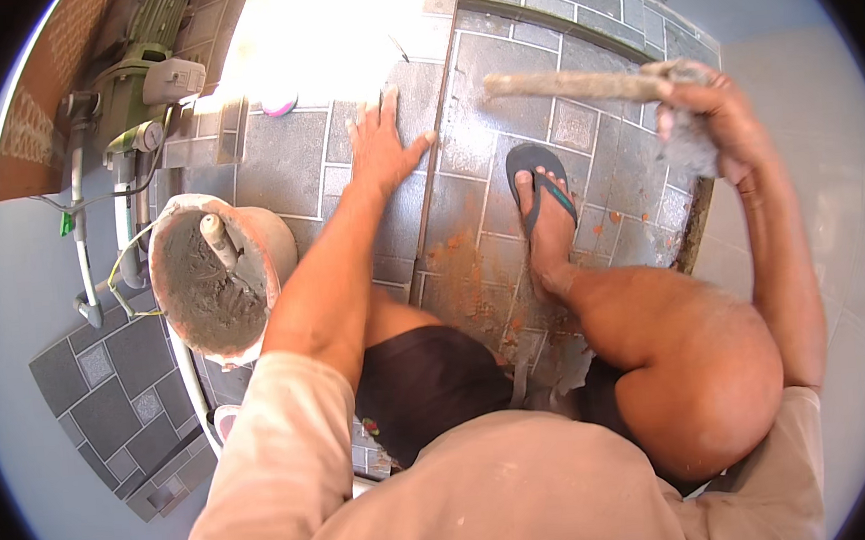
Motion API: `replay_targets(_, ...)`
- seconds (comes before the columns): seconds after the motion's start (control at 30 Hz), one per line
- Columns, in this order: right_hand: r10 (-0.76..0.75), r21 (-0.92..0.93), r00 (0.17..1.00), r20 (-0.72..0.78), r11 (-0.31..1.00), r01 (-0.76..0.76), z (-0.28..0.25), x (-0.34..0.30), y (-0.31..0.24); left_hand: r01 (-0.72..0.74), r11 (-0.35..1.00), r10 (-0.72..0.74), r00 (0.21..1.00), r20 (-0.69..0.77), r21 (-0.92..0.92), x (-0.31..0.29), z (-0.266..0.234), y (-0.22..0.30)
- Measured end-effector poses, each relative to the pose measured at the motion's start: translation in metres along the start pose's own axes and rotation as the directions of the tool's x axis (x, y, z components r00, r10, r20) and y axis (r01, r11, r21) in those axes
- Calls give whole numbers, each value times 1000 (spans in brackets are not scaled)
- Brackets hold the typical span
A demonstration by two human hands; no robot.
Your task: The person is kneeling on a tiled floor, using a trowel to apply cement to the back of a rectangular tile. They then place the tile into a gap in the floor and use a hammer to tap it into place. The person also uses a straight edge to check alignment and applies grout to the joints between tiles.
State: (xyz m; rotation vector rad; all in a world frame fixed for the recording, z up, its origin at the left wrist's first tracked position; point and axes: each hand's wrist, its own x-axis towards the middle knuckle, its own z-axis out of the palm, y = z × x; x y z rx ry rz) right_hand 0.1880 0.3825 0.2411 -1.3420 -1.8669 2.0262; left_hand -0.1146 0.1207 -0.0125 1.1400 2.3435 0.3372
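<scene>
My left hand [379, 151] is spread flat on the grey floor tiles, fingers apart, with nothing in it. At the right, my right hand [728, 119] is raised and closed round the head end of a mallet. The mallet's [570, 86] pale wooden handle points left across the tiles; its head looks grey and is partly hidden and blurred. Left of my left forearm stands a round bucket [275, 243] of wet grey mortar [199, 306]. A light-coloured tool handle [215, 235] sticks up out of the mortar.
A green pump [129, 96] with pipes [84, 224] stands along the left wall. My sandalled foot [544, 187] rests on the tiles near orange-brown smears [462, 268]. A dark seam [435, 159] runs between the tiles. A small pink round object [281, 105] lies beyond the bucket.
</scene>
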Motion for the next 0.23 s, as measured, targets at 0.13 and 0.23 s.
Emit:
replay_targets(0.13,-74,86,995,62,994,68,-39,-68,-49,179,976,-181,983,8,128,13,-3,-6)
replay_targets(0.23,3,156,998,-60,988,7,-41,-163,-87,113,989,-111,993,-25,93,26,30,37)
